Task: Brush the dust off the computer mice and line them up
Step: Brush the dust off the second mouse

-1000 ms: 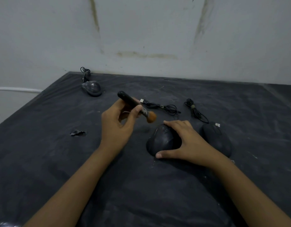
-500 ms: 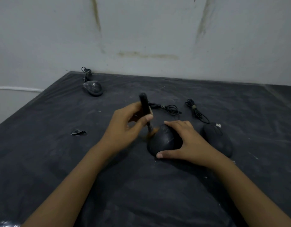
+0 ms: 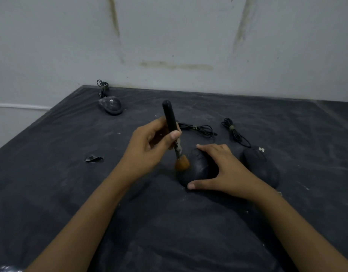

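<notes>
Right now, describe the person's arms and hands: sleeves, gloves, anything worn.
Both are bare. The left hand and right hand wear no gloves, and no rings show. The left forearm and right forearm show no sleeve, watch or band up to the frame's edge.

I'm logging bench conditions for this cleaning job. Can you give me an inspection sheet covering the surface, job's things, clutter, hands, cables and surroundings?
Surface: black table cover, streaked with pale dust.
Job's things: brush, bristles at the left side of the middle mouse; right mouse beside it; far mouse, dusty, near the back left corner.
Clutter: small torn scrap left of the hands.
Hands: left hand grips the brush; right hand holds the middle mouse.
Cables: loose cable and tied cable behind the near mice; far cable by the wall.
Surroundings: stained pale wall; white pipe at left.
</notes>
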